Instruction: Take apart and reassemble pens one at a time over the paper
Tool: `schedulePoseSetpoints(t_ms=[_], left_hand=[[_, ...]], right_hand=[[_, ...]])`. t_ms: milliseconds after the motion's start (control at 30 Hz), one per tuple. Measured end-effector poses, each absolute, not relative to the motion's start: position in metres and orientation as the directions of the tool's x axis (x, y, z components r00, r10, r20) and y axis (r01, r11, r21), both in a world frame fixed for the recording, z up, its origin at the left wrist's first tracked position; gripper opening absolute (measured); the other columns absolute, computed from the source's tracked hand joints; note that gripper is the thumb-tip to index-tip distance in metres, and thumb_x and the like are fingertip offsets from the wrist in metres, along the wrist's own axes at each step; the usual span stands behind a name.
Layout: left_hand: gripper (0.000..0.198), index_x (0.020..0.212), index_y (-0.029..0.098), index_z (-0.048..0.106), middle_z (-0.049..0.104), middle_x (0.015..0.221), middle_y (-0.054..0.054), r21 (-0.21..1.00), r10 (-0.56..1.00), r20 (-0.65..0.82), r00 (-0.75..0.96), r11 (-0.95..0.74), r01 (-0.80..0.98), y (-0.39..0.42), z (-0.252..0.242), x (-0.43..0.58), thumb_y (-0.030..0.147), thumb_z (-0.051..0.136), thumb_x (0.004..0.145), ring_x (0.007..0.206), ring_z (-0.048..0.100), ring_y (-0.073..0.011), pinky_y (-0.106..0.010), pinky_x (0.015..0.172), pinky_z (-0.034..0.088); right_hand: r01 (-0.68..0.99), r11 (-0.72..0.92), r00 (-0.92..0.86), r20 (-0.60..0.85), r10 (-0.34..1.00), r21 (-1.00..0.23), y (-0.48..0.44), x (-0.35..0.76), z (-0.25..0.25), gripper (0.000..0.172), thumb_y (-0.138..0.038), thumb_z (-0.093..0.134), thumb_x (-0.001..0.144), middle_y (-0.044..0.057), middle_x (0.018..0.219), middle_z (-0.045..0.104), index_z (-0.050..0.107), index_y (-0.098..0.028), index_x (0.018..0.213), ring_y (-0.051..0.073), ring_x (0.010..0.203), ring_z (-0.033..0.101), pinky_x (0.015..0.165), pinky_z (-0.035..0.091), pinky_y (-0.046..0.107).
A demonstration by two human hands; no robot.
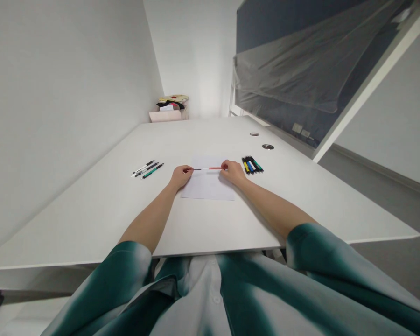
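Observation:
A thin pen [207, 168] with a red-pink barrel and a dark end lies level between my two hands, just above a white sheet of paper [207, 185] on the white table [101, 210]. My left hand [180, 176] pinches the dark left end, fingers closed. My right hand [233, 171] pinches the red right end, fingers closed too. Three pens [147, 169] lie side by side to the left of my left hand. A row of several pens [252, 164] with yellow, blue, white and green parts lies close to the right of my right hand.
Two round cable holes [267, 146] sit in the table behind the right pens. A pink box with clothes piled on it [171, 109] stands past the far table edge. A dark board under plastic film [301, 70] leans at the right.

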State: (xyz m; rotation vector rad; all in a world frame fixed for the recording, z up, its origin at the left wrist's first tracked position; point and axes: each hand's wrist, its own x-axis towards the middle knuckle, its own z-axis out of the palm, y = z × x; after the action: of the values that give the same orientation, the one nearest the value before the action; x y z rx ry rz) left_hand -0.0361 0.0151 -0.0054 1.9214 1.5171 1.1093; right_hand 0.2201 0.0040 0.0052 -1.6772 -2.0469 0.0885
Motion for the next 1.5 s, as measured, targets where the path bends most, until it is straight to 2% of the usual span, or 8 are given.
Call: schedulePoseSetpoints(t_ms=[367, 567, 767, 967, 1200, 1500], left_hand=[[0.023, 0.087, 0.014, 0.076, 0.074, 0.079, -0.006, 0.837, 0.959, 0.264, 0.106, -0.283, 0.468, 0.017, -0.008, -0.036, 0.029, 0.064, 0.075, 0.075, 0.062, -0.0177, -0.031, 0.077, 0.05], [0.026, 0.092, 0.014, 0.077, 0.072, 0.077, -0.005, 0.814, 0.957, 0.241, 0.16, -0.289, 0.504, 0.016, -0.011, -0.029, 0.029, 0.064, 0.075, 0.071, 0.061, -0.0171, -0.03, 0.071, 0.049], [0.032, 0.103, 0.013, 0.077, 0.074, 0.087, -0.008, 0.788, 0.953, 0.22, 0.207, -0.299, 0.538, 0.012, -0.008, -0.018, 0.026, 0.062, 0.078, 0.077, 0.063, -0.0182, -0.03, 0.076, 0.049], [0.037, 0.108, 0.013, 0.077, 0.075, 0.085, -0.006, 0.755, 0.936, 0.224, 0.271, -0.342, 0.56, 0.009, -0.005, -0.014, 0.029, 0.056, 0.081, 0.078, 0.062, -0.0189, -0.031, 0.076, 0.049], [0.032, 0.104, 0.014, 0.075, 0.075, 0.094, -0.009, 0.758, 0.921, 0.264, 0.285, -0.381, 0.53, 0.01, -0.008, -0.016, 0.029, 0.061, 0.08, 0.083, 0.064, -0.0195, -0.033, 0.082, 0.05], [0.018, 0.086, 0.015, 0.071, 0.073, 0.081, -0.005, 0.824, 0.944, 0.241, 0.227, -0.322, 0.466, 0.013, -0.012, -0.015, 0.027, 0.068, 0.073, 0.074, 0.064, -0.0165, -0.031, 0.076, 0.05]], right_hand=[[0.868, 0.325, -0.205, 0.327, 0.922, -0.374, 0.006, 0.221, 0.001, 0.024, -0.015, 0.056, 0.082, 0.009, 0.103, 0.073, 0.069, -0.018, 0.103, 0.022, 0.097, 0.065, 0.086, 0.044, 0.029], [0.865, 0.381, -0.273, 0.332, 0.903, -0.325, 0.003, 0.217, 0.003, 0.023, -0.015, 0.057, 0.081, 0.008, 0.101, 0.072, 0.068, -0.019, 0.101, 0.022, 0.092, 0.063, 0.08, 0.042, 0.029], [0.846, 0.437, -0.344, 0.314, 0.885, -0.306, -0.003, 0.211, 0.007, 0.023, -0.015, 0.056, 0.083, 0.008, 0.102, 0.071, 0.068, -0.018, 0.103, 0.021, 0.092, 0.062, 0.078, 0.041, 0.028], [0.81, 0.5, -0.41, 0.314, 0.856, -0.306, -0.004, 0.208, 0.005, 0.024, -0.014, 0.055, 0.084, 0.008, 0.101, 0.07, 0.066, -0.017, 0.105, 0.02, 0.091, 0.061, 0.078, 0.04, 0.027], [0.799, 0.519, -0.421, 0.334, 0.843, -0.303, -0.002, 0.209, 0.001, 0.024, -0.014, 0.055, 0.083, 0.007, 0.098, 0.07, 0.067, -0.017, 0.104, 0.02, 0.09, 0.06, 0.077, 0.04, 0.027], [0.778, 0.56, -0.455, 0.36, 0.815, -0.285, 0.0, 0.209, -0.002, 0.022, -0.015, 0.056, 0.085, 0.007, 0.097, 0.07, 0.067, -0.018, 0.104, 0.02, 0.09, 0.059, 0.078, 0.039, 0.027]])
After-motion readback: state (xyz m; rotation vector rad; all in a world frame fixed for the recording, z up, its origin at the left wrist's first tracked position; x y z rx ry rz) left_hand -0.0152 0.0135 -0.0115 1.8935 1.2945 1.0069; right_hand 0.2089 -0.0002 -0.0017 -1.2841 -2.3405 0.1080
